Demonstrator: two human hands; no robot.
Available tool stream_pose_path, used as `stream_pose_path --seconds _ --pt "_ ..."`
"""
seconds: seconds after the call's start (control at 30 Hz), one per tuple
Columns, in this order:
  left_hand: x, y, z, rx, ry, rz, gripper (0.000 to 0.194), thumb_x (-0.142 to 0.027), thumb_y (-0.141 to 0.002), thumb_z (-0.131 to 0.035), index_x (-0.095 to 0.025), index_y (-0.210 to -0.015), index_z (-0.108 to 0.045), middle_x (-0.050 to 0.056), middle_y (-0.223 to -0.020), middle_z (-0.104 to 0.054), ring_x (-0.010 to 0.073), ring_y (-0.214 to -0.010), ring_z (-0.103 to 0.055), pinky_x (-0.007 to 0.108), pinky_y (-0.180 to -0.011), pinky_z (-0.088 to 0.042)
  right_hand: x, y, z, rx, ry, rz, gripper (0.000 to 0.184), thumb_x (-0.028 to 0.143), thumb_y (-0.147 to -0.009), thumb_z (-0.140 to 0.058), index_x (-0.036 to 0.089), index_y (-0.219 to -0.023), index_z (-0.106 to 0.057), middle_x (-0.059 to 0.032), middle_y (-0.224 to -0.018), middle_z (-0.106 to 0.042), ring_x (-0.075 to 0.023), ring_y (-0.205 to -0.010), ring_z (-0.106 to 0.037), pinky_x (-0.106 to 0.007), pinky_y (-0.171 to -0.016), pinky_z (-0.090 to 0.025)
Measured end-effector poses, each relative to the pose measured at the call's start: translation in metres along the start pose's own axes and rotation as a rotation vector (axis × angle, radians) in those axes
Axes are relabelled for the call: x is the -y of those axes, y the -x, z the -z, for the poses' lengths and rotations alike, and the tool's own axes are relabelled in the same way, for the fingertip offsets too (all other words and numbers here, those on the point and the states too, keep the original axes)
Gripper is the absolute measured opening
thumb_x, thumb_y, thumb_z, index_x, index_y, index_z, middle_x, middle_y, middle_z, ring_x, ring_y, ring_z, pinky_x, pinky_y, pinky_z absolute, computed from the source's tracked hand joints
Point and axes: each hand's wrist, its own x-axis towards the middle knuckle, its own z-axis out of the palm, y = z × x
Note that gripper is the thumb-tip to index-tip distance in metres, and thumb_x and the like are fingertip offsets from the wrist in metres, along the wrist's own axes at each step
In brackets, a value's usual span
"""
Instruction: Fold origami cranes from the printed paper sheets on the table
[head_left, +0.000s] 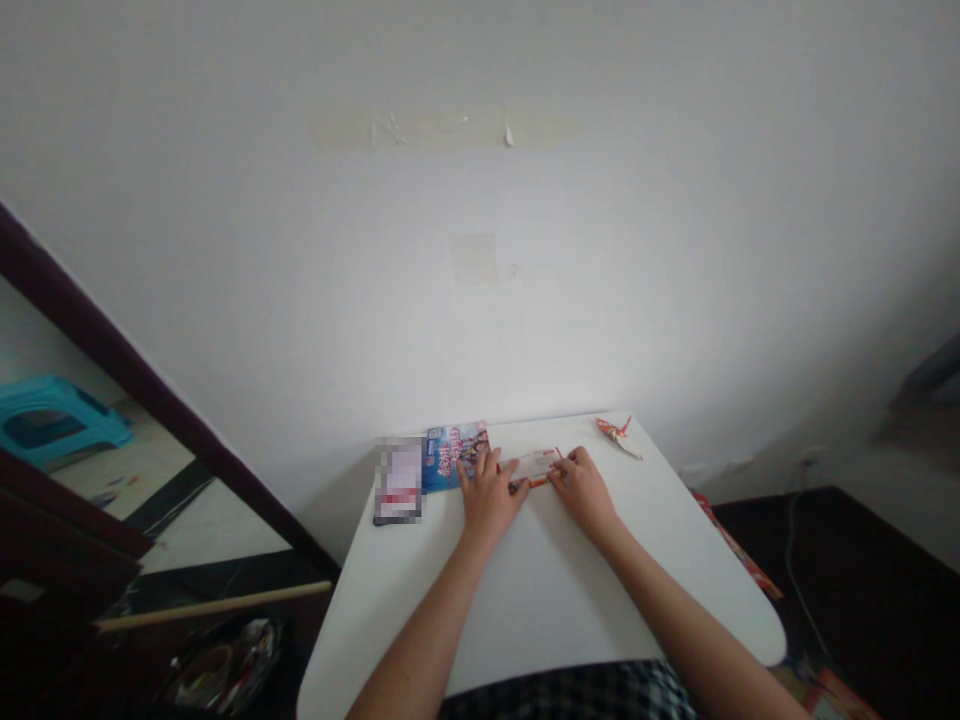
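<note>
A small sheet of paper [534,464], pale in the middle with red and orange edges, lies on the white table between my hands. My left hand [489,497] rests with fingers spread, over the right part of a blue printed booklet [448,462] and the paper's left end. Its thumb and index finger touch the paper. At the paper's right end, my right hand [585,492] has its fingers bent and pinches the edge. A red-and-white folded paper figure [615,432], crane-like in shape, sits farther right. Parts of the paper are hidden under my fingers.
A phone-like thing with a blurred screen [400,480] lies left of the booklet. The white table [555,610] stands against a pale wall [480,340]. Left are a blue plastic stool [64,415] and a wooden stick [217,605]; a cable [795,540] hangs at right.
</note>
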Motion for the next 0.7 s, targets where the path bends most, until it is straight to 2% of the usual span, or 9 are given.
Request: stream_pose_path --seconds 0.07,0.2,0.43,0.7 --pt "-0.0016 0.0003 0.0020 -0.004 -0.004 0.018 0.042 -0.058 -0.087 -0.060 -0.037 -0.123 -0.071 0.005 -0.153 -0.050 0.0362 -0.146 -0.034 0.072 -0.120 -0.010 -0.0006 -0.0001 -0.0012 -0.010 0.009 0.005 0.020 0.026 -0.093 -0.057 0.016 -0.099 -0.073 -0.0102 -0.106 -0.057 -0.0197 -0.096 -0.061 -0.028 -0.093 -0.048" --pt "-0.0036 -0.0004 0.0035 0.009 0.010 0.080 0.047 -0.064 -0.083 -0.062 -0.040 -0.122 -0.071 0.004 -0.159 -0.043 0.0402 -0.147 -0.030 0.077 -0.116 -0.011 0.0015 0.0002 -0.0019 -0.023 0.037 0.008 0.017 0.030 -0.089 -0.064 0.017 -0.095 -0.072 -0.0101 -0.105 -0.057 -0.0209 -0.097 -0.060 -0.029 -0.092 -0.048" --pt "-0.0026 -0.0025 -0.0001 0.043 0.022 0.153 0.048 -0.067 -0.078 -0.065 -0.045 -0.121 -0.071 0.002 -0.163 -0.037 0.0410 -0.147 -0.029 0.081 -0.112 -0.013 0.0060 0.0000 -0.0052 -0.017 0.131 -0.062 0.038 0.051 -0.083 -0.072 0.017 -0.101 -0.069 -0.0114 -0.107 -0.055 -0.0240 -0.101 -0.057 -0.031 -0.091 -0.047" --pt "-0.0004 -0.0046 0.0010 0.086 0.064 0.190 0.048 -0.067 -0.076 -0.068 -0.046 -0.119 -0.071 0.002 -0.164 -0.034 0.0434 -0.146 -0.029 0.083 -0.109 -0.013 0.0068 -0.0009 -0.0028 -0.042 0.082 -0.153 0.047 0.049 -0.078 -0.076 0.023 -0.117 -0.068 -0.0134 -0.127 -0.052 -0.0307 -0.117 -0.049 -0.039 -0.097 -0.044"
